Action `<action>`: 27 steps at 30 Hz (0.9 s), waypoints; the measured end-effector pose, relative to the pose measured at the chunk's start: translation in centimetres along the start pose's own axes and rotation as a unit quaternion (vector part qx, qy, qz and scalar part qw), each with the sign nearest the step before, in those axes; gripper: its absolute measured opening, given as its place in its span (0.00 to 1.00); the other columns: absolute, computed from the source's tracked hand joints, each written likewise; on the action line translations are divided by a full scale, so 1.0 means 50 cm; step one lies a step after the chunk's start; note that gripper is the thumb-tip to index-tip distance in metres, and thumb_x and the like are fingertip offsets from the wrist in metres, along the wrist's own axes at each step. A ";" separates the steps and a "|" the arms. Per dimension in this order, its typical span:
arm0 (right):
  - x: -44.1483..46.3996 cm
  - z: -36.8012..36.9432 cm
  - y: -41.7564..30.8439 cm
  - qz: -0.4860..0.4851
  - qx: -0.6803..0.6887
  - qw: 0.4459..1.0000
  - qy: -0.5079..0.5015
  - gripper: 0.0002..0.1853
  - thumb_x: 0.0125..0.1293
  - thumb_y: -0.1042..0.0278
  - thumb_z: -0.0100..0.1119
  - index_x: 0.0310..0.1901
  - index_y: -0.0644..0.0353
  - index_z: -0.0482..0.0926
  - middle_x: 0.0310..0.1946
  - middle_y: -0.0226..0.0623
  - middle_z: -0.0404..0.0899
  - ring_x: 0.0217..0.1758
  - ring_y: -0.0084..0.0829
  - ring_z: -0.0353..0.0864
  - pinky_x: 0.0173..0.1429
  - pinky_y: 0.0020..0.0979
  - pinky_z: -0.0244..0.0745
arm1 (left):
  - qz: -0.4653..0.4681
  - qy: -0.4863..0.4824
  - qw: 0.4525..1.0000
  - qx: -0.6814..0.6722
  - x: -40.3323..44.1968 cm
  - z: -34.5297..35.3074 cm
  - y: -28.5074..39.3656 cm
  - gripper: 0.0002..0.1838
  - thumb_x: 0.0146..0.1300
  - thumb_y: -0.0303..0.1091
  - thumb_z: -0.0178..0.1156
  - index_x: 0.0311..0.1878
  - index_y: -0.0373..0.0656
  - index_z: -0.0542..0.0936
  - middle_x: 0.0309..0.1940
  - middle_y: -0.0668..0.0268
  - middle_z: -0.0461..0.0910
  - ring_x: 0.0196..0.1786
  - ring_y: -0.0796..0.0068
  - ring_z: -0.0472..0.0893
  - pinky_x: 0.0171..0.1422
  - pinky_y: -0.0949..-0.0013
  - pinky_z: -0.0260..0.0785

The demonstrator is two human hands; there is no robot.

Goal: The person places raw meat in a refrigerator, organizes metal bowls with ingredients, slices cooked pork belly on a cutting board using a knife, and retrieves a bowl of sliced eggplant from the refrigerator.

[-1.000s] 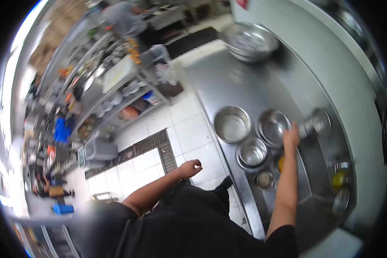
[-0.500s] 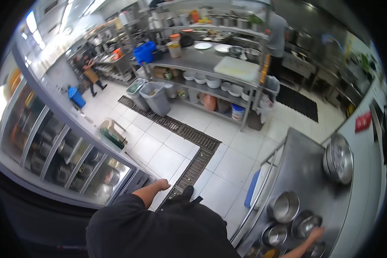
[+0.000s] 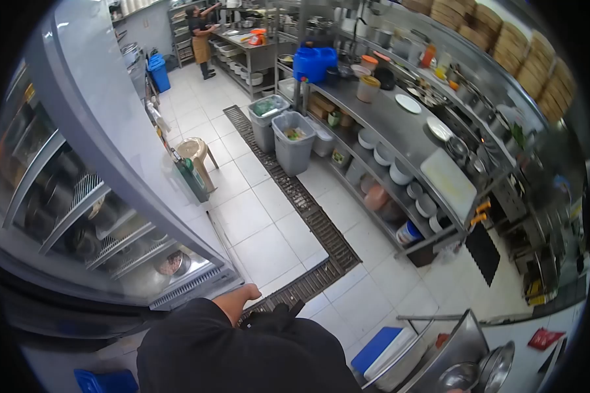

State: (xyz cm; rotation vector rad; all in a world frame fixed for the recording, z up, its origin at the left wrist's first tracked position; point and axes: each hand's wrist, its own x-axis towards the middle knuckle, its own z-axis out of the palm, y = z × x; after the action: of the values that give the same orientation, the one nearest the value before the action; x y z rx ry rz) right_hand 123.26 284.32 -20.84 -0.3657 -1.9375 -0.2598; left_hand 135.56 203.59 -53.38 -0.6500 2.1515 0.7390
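My left hand (image 3: 250,292) hangs low in front of my dark shirt, over the floor near the fridge's lower corner. Its fingers look curled in, and nothing shows in them. At the bottom right, a shiny metal bowl (image 3: 459,376) is over the steel table (image 3: 473,333). Only a sliver of my right hand (image 3: 455,391) shows under this bowl, at its near rim; the hand seems to grip it, with most fingers cut off by the frame. Close beside it are stacked larger metal bowls (image 3: 498,368).
A glass-door fridge (image 3: 196,252) stands at my left. A floor drain (image 3: 308,209) crosses the tiles. Grey bins (image 3: 291,150) and a steel counter (image 3: 380,108) stand ahead. A stool (image 3: 193,148) is by the wall. Another person (image 3: 201,39) works far back.
The view has swung left, so the steel table has slid to the bottom right. My right hand has mostly left the frame, and the metal bowl now appears close to the stacked bowls.
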 end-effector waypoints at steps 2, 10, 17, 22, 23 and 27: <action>-0.061 0.023 -0.147 -0.002 0.004 0.993 -0.117 0.12 0.64 0.68 0.54 0.42 0.68 0.80 0.35 0.55 0.80 0.43 0.57 0.78 0.48 0.50 0.73 | -0.015 0.000 1.000 -0.011 0.034 -0.088 0.026 0.27 0.62 0.50 0.54 0.47 0.33 0.86 0.51 0.44 0.83 0.51 0.48 0.83 0.54 0.53 0.77; -0.454 0.311 -0.628 0.030 0.020 0.857 -0.515 0.14 0.64 0.64 0.56 0.42 0.67 0.82 0.41 0.53 0.83 0.46 0.54 0.81 0.51 0.50 0.75 | -0.028 0.124 0.924 -0.360 0.222 -0.287 -0.022 0.26 0.64 0.52 0.57 0.46 0.35 0.85 0.37 0.50 0.87 0.38 0.52 0.87 0.47 0.54 0.79; -0.566 0.600 -1.060 -0.047 0.019 0.721 -0.691 0.14 0.60 0.67 0.58 0.42 0.68 0.84 0.44 0.52 0.86 0.50 0.54 0.84 0.54 0.46 0.78 | -0.251 0.043 0.893 -0.372 0.232 -0.338 -0.193 0.26 0.66 0.49 0.55 0.43 0.30 0.85 0.41 0.43 0.85 0.43 0.51 0.87 0.49 0.50 0.81; -0.510 0.808 -1.675 -0.283 0.177 0.703 -0.628 0.14 0.61 0.63 0.57 0.38 0.61 0.88 0.42 0.46 0.87 0.49 0.46 0.85 0.58 0.46 0.75 | -0.300 0.060 0.831 -0.464 0.272 -0.391 -0.289 0.21 0.67 0.43 0.59 0.49 0.32 0.82 0.39 0.52 0.84 0.37 0.56 0.86 0.41 0.51 0.83; -0.454 0.797 -1.818 -0.394 0.255 0.699 -0.539 0.12 0.59 0.63 0.57 0.36 0.61 0.86 0.41 0.49 0.85 0.48 0.51 0.82 0.57 0.50 0.74 | -0.307 0.103 0.772 -0.546 0.273 -0.433 -0.273 0.19 0.67 0.42 0.60 0.50 0.33 0.81 0.37 0.54 0.83 0.36 0.57 0.85 0.40 0.51 0.82; -0.263 0.701 -2.411 -0.251 0.490 0.646 -0.530 0.09 0.53 0.70 0.58 0.29 0.67 0.72 0.38 0.53 0.76 0.43 0.55 0.75 0.49 0.49 0.71 | -0.295 0.131 0.700 -0.637 0.333 -0.576 -0.242 0.16 0.67 0.41 0.61 0.49 0.37 0.80 0.32 0.58 0.80 0.34 0.60 0.82 0.38 0.54 0.81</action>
State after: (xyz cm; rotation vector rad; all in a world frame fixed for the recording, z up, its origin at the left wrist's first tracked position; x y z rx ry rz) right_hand 53.21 182.78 -47.69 1.0074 -2.9148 0.8796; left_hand 119.56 172.01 -54.23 -2.1120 1.1374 1.7794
